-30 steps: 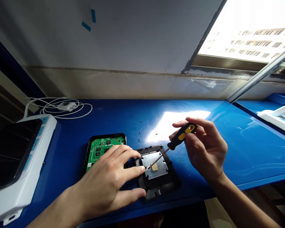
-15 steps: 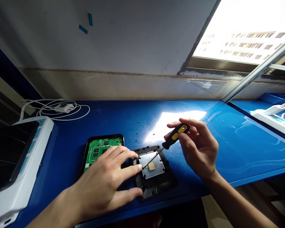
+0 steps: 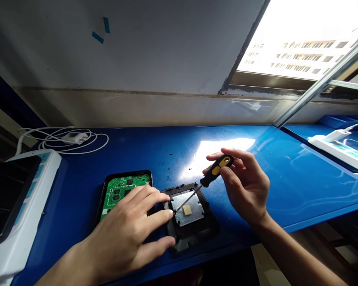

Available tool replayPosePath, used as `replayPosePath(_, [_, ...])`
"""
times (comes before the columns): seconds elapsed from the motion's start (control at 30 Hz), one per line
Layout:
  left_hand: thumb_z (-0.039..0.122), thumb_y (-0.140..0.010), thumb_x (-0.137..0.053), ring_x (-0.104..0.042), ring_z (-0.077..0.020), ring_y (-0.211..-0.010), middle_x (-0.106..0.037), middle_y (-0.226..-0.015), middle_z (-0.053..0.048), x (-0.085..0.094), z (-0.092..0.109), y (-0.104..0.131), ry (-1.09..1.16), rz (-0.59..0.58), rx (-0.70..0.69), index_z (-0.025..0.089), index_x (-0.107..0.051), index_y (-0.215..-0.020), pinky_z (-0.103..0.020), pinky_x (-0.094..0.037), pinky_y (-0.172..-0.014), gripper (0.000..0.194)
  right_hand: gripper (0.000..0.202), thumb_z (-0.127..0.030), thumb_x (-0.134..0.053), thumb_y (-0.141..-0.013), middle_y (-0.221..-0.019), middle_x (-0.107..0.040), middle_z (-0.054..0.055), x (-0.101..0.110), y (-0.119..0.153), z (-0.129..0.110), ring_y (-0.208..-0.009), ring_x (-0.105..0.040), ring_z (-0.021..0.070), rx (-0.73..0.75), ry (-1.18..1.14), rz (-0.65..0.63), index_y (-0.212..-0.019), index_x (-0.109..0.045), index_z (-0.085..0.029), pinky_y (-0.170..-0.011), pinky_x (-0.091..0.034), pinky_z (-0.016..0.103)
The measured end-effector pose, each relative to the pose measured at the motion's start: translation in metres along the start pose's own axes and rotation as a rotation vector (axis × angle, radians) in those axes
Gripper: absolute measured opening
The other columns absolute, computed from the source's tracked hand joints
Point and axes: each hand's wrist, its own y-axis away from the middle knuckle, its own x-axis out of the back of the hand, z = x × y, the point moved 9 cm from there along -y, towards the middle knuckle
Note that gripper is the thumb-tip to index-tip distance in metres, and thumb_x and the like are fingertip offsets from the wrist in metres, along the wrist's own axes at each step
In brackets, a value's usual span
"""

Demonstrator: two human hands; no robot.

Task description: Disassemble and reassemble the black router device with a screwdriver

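The worker's right hand (image 3: 246, 184) grips the screwdriver (image 3: 208, 178) by its handle, thumb against curled fingers; its long axis slopes from two o'clock to eight, tip at the nine-o'clock edge of the plate (image 3: 194, 203). The left hand (image 3: 134, 224), fingers spread, rests on the cover (image 3: 193, 237). Beyond, I see the board (image 3: 123, 187) toward ten, three screws (image 3: 190, 169) near twelve.

The person's left hand (image 3: 134, 224) hides the near part of the green circuit board (image 3: 115, 184). The view's edge cuts off a dark-screened device (image 3: 12, 190) toward nine o'clock and a white power strip (image 3: 320, 141) at three; what the screwdriver (image 3: 209, 176) tip meets is too small to tell.
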Motion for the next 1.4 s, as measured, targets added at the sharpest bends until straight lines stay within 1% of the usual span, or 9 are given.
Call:
replayPosePath(0.17, [0.034, -0.101, -0.064, -0.061, -0.0306, -0.115, -0.068, -0.127, -0.009, -0.0004, 0.0036, -0.001, -0.029, -0.006, -0.044, 0.026, -0.068, -0.121, -0.052, -0.049, -0.102, 0.022, 0.035, -0.01, -0.062, -0.098, -0.111, -0.075, 0.002, -0.0001, -0.0002, -0.0011, -0.085, -0.078, 0.0136, 0.001, 0.006, 0.009, -0.127, -0.067, -0.028, -0.078, -0.07, 0.028])
replayPosePath(0.27, [0.033, -0.1, -0.064, -0.061, -0.0311, -0.114, -0.067, -0.128, -0.009, -0.002, 0.0044, -0.0006, -0.052, -0.019, -0.057, 0.028, -0.068, -0.125, -0.053, -0.05, -0.101, 0.026, 0.035, -0.01, -0.062, -0.098, -0.111, -0.075, 0.002, -0.0006, -0.0005, -0.0017, -0.085, -0.078, 0.0137, 0.003, 0.008, 0.005, -0.128, -0.067, -0.028, -0.078, -0.07, 0.029])
replayPosePath(0.4, [0.033, -0.101, -0.062, -0.06, -0.0307, -0.114, -0.067, -0.128, -0.008, -0.0034, 0.005, 0.0005, -0.064, -0.028, -0.062, 0.028, -0.068, -0.126, -0.052, -0.049, -0.102, 0.026, 0.035, -0.01, -0.062, -0.098, -0.112, -0.075, 0.002, -0.0003, -0.0001, -0.0014, -0.085, -0.078, 0.0141, 0.002, 0.004, 0.003, -0.128, -0.066, -0.028, -0.078, -0.07, 0.03])
replayPosePath(0.63, [0.034, -0.103, -0.061, -0.061, -0.029, -0.112, -0.067, -0.123, -0.008, -0.0033, 0.002, 0.0002, -0.064, -0.026, -0.041, 0.027, -0.069, -0.127, -0.049, -0.048, -0.101, 0.027, 0.032, -0.012, -0.061, -0.099, -0.109, -0.074, 0.002, 0.0029, 0.0008, -0.0036, -0.082, -0.077, 0.0148, 0.024, 0.0, 0.022, -0.126, -0.067, -0.028, -0.072, -0.07, 0.031])
replayPosePath(0.87, [0.037, -0.103, -0.061, -0.06, -0.0278, -0.112, -0.068, -0.119, -0.006, -0.0043, -0.0018, -0.0001, -0.036, -0.043, -0.003, 0.03, -0.07, -0.127, -0.047, -0.048, -0.101, 0.027, 0.033, -0.012, -0.061, -0.099, -0.11, -0.074, 0.002, 0.0052, 0.0013, -0.0017, -0.083, -0.077, 0.0157, 0.029, 0.012, 0.046, -0.127, -0.066, -0.027, -0.073, -0.07, 0.032])
replayPosePath(1.07, [0.037, -0.105, -0.057, -0.058, -0.0267, -0.112, -0.066, -0.118, -0.006, -0.0041, -0.0044, -0.0007, -0.016, -0.065, 0.026, 0.032, -0.072, -0.126, -0.046, -0.047, -0.101, 0.025, 0.033, -0.012, -0.061, -0.098, -0.111, -0.074, 0.002, 0.003, 0.0012, -0.003, -0.084, -0.078, 0.0156, 0.021, 0.012, 0.026, -0.127, -0.066, -0.028, -0.075, -0.07, 0.032])
replayPosePath(1.4, [0.032, -0.105, -0.056, -0.057, -0.0277, -0.112, -0.066, -0.118, -0.006, -0.0058, -0.004, -0.0025, -0.02, -0.085, 0.022, 0.031, -0.071, -0.127, -0.045, -0.048, -0.098, 0.026, 0.033, -0.012, -0.062, -0.098, -0.111, -0.075, 0.002, 0.001, 0.0002, -0.0024, -0.084, -0.078, 0.0159, 0.007, 0.007, 0.021, -0.126, -0.066, -0.029, -0.076, -0.07, 0.033])
